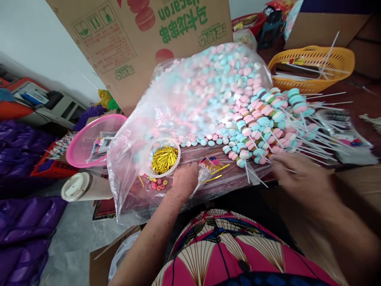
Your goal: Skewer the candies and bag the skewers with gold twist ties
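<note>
My left hand (186, 178) is closed at the edge of a small clear plastic bag (204, 174) with a colourful print. Two gold twist ties (216, 174) lie across that bag. Just behind this hand stands a round tub (177, 157) full of gold twist ties (164, 159). My right hand (300, 184), smeared by motion, is at the front of a pile of marshmallow skewers (268, 125) in pink, blue and other colours on white sticks. Whether it grips one cannot be made out.
A big clear bag of loose marshmallows (205, 91) leans against a cardboard box (98, 43). An orange basket (342, 63) and flat printed bags (354, 147) are at the right. Small candy rings (157, 184), a pink basket (74, 143) and a lidded cup (89, 186) are at the left.
</note>
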The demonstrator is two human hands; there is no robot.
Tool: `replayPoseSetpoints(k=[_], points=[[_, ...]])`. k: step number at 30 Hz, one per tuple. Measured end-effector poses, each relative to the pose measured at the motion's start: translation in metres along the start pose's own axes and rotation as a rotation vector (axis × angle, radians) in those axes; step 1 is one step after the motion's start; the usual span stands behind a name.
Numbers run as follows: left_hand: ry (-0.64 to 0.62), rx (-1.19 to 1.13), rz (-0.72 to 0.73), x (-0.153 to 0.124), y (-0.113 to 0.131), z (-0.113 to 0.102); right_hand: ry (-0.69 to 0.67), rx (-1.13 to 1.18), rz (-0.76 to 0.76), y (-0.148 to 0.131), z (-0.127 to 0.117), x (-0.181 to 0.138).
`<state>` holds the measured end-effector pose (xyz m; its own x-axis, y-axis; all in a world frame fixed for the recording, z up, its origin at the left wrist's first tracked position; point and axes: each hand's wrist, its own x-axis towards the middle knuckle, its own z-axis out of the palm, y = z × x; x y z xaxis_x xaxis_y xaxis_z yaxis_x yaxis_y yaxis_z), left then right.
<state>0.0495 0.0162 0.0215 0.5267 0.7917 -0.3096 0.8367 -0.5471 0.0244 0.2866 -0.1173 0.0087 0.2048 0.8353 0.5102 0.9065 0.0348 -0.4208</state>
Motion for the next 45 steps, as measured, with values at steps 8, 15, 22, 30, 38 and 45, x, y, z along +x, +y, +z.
replayPoseSetpoints(k=[8, 15, 22, 30, 38, 45], points=[[0.365, -0.172, 0.322, -0.027, -0.008, -0.029, -0.344, 0.521, -0.134, -0.075, 0.069, 0.064], [0.461, -0.445, 0.29, -0.012, -0.002, -0.01, -0.449, 0.669, 0.119, -0.061, 0.059, 0.051], [0.329, -0.113, 0.277, 0.027, -0.002, -0.017, -0.403, 0.172, -0.065, -0.044, 0.08, 0.083], [0.611, 0.054, 0.43, -0.009, 0.006, -0.053, -0.141, 0.352, -0.399, -0.06, 0.045, 0.075], [0.527, -0.472, 0.478, -0.024, 0.012, -0.05, -0.257, 0.612, -0.147, -0.075, 0.014, 0.071], [0.12, -0.832, 0.452, -0.021, 0.002, -0.049, -0.264, 0.631, -0.146, -0.073, 0.017, 0.066]])
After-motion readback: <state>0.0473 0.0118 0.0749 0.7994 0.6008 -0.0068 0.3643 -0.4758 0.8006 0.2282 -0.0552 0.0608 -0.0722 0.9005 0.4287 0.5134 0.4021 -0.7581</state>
